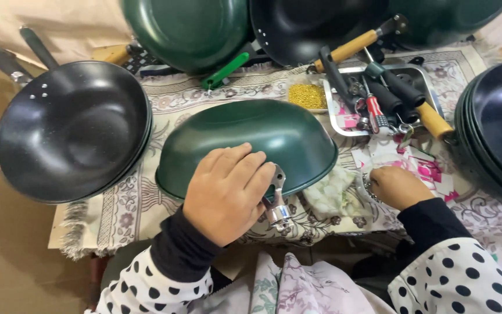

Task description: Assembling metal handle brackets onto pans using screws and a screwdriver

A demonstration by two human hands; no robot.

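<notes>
**Green pan turned bottom-up under the left hand**

Polka-dot sleeves (158, 285) with dark cuffs fill the bottom edge, closest to the lens, over a lap of floral fabric (289, 285).

Far left, a stack of black woks (74, 131) sits open side up, half on the patterned cloth (129, 209) that covers the low table, its long dark handle running off toward the upper left corner.

Next comes the left hand (225, 192). It lies palm down, fingers pressed together and curled over the near rim of the green pan (251, 139), which rests upside down in the middle of the cloth. Just under the fingertips a silver metal handle bracket (277, 203) sticks out from the pan's rim toward the person; the fingers touch it, though whether they pinch it cannot be told.

Behind the pan, another green pan (187, 29) and a black pan (303, 26) lean at the far edge, with a small heap of yellow pieces (307, 96) nearby.

Right of centre, a crumpled pale rag (332, 195) lies beside the pan. The right hand (396, 186) rests on the cloth, loosely curled into a fist near pink-and-white papers (425, 166); what it holds, if anything, is hidden.

Above it, a metal tray (335, 116) holds wooden and black handles and a red screwdriver (375, 110). Far right, more dark pans (495, 128) are stacked.
</notes>
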